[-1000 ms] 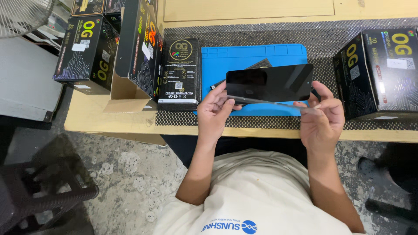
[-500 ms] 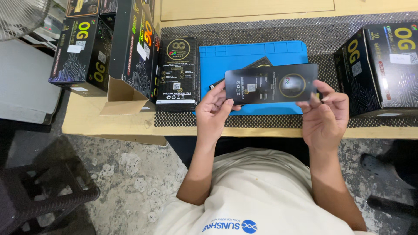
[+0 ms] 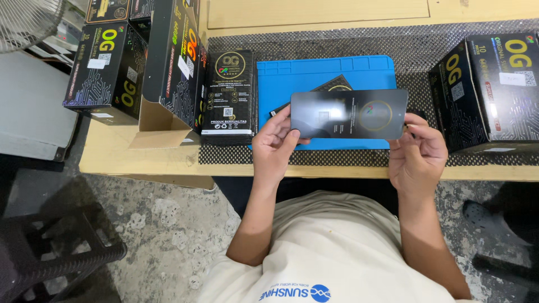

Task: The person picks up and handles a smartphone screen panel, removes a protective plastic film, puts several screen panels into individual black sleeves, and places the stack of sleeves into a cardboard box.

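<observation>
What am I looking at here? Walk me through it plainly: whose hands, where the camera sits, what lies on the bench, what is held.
There is no machine. A person wears a camera on the head, so the single view looks straight down past their pale shirt at their own two bare hands. The left hand and the right hand hold a flat dark glossy card-like pack by its two short ends, level above the bench. Under it lies a blue mat on a dark mesh liner on the wooden bench. Another dark flat pack lies on the mat, mostly hidden. A slim black box lies left of the mat, larger black cartons stand further left, and another carton stands on the right.
</observation>
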